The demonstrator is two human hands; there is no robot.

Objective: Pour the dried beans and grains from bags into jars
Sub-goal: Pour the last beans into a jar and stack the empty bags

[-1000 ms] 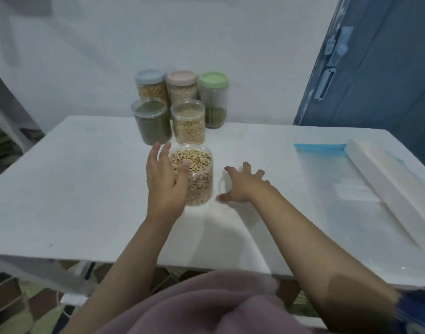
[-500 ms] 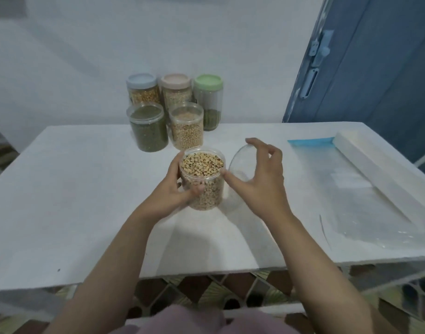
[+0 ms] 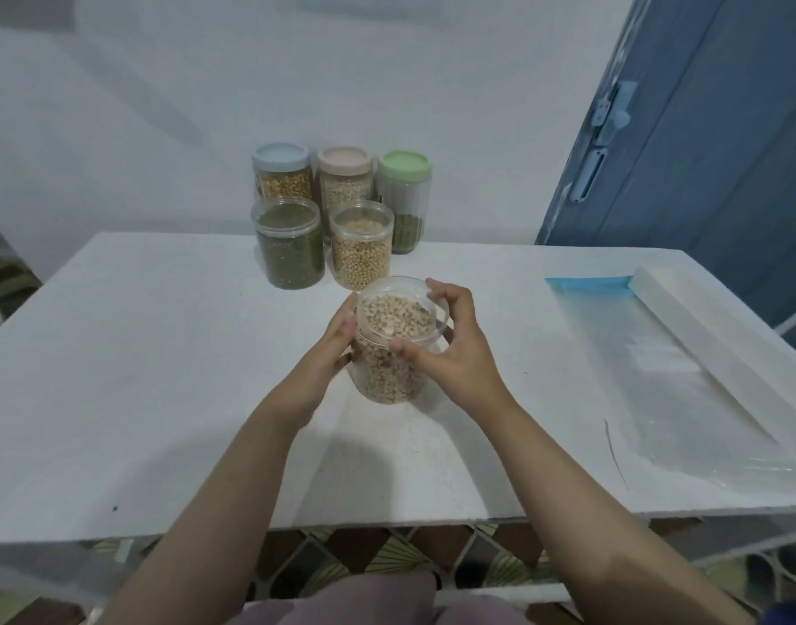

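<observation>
Left hand (image 3: 328, 354) is gripping the bean jar (image 3: 389, 363) on the white table (image 3: 161, 376) (blue door (image 3: 703, 151) behind, off to the jar's right), right hand (image 3: 450, 349) pinching the clear lid (image 3: 403, 309) over it.

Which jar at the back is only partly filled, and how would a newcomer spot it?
On the white table, five jars cluster at the far edge against the wall. The green-lidded jar stands at the right end of the back row. Unlike its full neighbours, it holds only a low layer of green beans.
</observation>
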